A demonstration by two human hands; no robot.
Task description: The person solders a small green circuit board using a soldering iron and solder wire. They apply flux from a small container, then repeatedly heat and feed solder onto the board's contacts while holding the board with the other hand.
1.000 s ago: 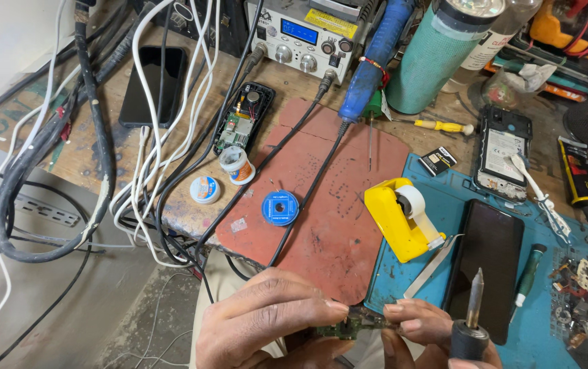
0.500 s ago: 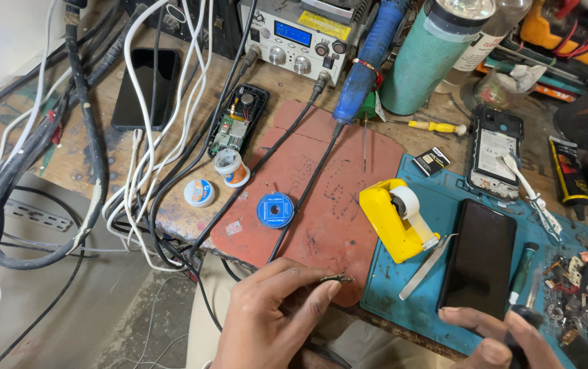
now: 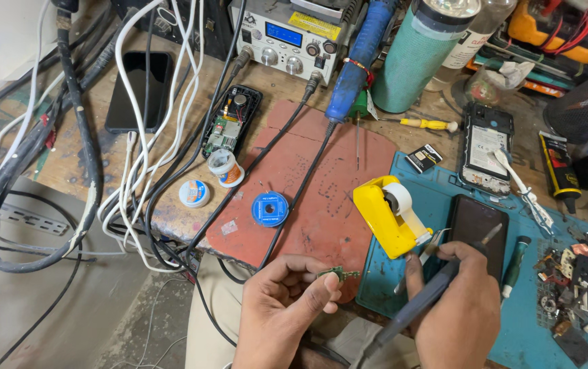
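My left hand (image 3: 281, 299) pinches a small green circuit board (image 3: 338, 274) between thumb and fingertips, just off the near edge of the red mat (image 3: 321, 205). My right hand (image 3: 459, 311) grips a dark soldering iron (image 3: 437, 290), its metal tip (image 3: 490, 234) pointing up and right over a black phone (image 3: 477, 229) on the blue mat (image 3: 444, 181). The board and the iron's tip are apart. A yellow tape dispenser (image 3: 388, 213) stands between the two mats, just beyond my hands.
A blue solder-wick spool (image 3: 269, 208), two small tins (image 3: 225, 167) and an opened phone (image 3: 229, 121) lie left of centre. A soldering station (image 3: 287, 37), teal bottle (image 3: 420, 51), blue handpiece (image 3: 355, 65), yellow screwdriver (image 3: 427, 124) and another opened phone (image 3: 486, 147) stand behind. Cables (image 3: 68, 137) hang left.
My hands have separated. The right hand with the soldering iron moved from the lower right edge up over the blue mat, and the left hand now holds the small board alone.
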